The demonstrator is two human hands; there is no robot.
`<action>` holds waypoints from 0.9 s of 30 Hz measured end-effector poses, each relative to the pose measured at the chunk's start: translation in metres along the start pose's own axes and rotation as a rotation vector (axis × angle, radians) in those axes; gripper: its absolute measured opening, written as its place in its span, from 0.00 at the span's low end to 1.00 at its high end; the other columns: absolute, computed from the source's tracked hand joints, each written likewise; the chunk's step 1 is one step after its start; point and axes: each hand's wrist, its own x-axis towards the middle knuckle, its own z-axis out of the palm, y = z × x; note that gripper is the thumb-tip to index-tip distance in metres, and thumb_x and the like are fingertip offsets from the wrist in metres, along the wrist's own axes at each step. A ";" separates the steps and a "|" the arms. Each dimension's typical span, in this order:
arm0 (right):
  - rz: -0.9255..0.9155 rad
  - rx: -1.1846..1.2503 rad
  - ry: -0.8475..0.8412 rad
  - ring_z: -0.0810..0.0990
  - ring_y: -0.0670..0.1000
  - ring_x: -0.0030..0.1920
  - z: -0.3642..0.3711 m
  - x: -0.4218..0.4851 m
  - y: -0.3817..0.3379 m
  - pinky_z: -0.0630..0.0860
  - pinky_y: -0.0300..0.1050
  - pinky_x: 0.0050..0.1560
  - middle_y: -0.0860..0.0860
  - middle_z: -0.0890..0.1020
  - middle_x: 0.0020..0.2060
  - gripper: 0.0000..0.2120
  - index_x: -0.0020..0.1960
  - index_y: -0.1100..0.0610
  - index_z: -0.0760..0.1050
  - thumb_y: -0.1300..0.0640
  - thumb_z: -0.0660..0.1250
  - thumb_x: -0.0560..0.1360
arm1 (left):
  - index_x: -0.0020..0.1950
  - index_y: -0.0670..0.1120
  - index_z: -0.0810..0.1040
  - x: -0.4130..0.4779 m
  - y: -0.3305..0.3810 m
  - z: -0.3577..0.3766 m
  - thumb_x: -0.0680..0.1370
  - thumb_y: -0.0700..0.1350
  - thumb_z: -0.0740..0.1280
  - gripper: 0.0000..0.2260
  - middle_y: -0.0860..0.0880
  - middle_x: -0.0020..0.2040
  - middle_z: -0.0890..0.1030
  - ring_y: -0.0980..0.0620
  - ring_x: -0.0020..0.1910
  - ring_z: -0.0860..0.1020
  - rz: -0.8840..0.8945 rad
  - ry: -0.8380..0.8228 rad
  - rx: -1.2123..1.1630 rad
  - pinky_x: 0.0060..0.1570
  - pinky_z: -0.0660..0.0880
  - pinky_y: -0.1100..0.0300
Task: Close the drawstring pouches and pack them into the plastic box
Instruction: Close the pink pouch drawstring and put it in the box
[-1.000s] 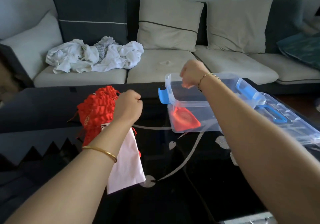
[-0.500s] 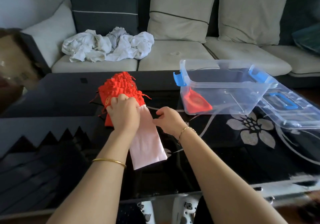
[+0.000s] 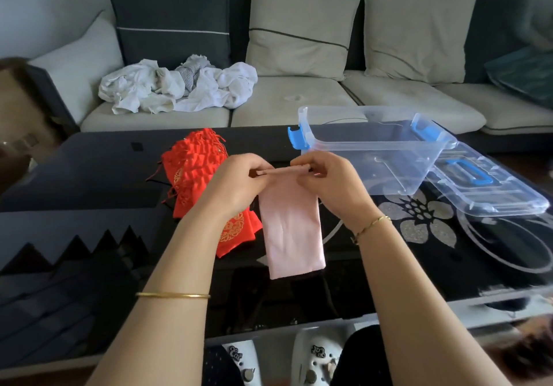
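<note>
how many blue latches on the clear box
2: left latch at the plastic box end near the red pouches; right latch by the lid. None looks hidden.

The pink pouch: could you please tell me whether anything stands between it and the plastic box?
Nothing visible does. The left hand and right hand pinch the pink pouch beside the open plastic box.
</note>
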 end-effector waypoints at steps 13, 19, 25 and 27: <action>0.048 -0.352 0.175 0.76 0.50 0.40 -0.012 0.003 0.017 0.72 0.41 0.41 0.51 0.80 0.43 0.07 0.48 0.56 0.79 0.60 0.62 0.77 | 0.49 0.43 0.82 -0.002 0.004 0.007 0.75 0.42 0.70 0.05 0.49 0.44 0.82 0.52 0.44 0.79 -0.027 0.125 0.070 0.43 0.74 0.63; 0.101 -0.357 0.212 0.81 0.53 0.33 -0.008 0.002 0.021 0.78 0.48 0.42 0.52 0.81 0.39 0.07 0.45 0.55 0.76 0.60 0.60 0.77 | 0.44 0.37 0.82 -0.005 0.000 0.002 0.77 0.45 0.68 0.11 0.39 0.43 0.82 0.41 0.43 0.79 -0.026 0.056 0.155 0.44 0.74 0.48; 0.127 -0.536 0.300 0.78 0.62 0.46 -0.013 0.003 0.025 0.76 0.51 0.45 0.56 0.79 0.46 0.09 0.48 0.63 0.78 0.62 0.60 0.75 | 0.47 0.45 0.82 -0.006 -0.003 -0.005 0.78 0.45 0.65 0.07 0.54 0.45 0.79 0.58 0.43 0.74 -0.020 0.086 0.193 0.35 0.64 0.72; 0.166 -0.456 0.326 0.80 0.60 0.40 -0.013 0.003 0.027 0.78 0.52 0.44 0.55 0.80 0.42 0.09 0.46 0.61 0.76 0.58 0.59 0.77 | 0.45 0.45 0.81 -0.005 -0.003 -0.005 0.79 0.46 0.64 0.08 0.55 0.41 0.79 0.59 0.40 0.74 -0.028 0.106 0.134 0.36 0.65 0.69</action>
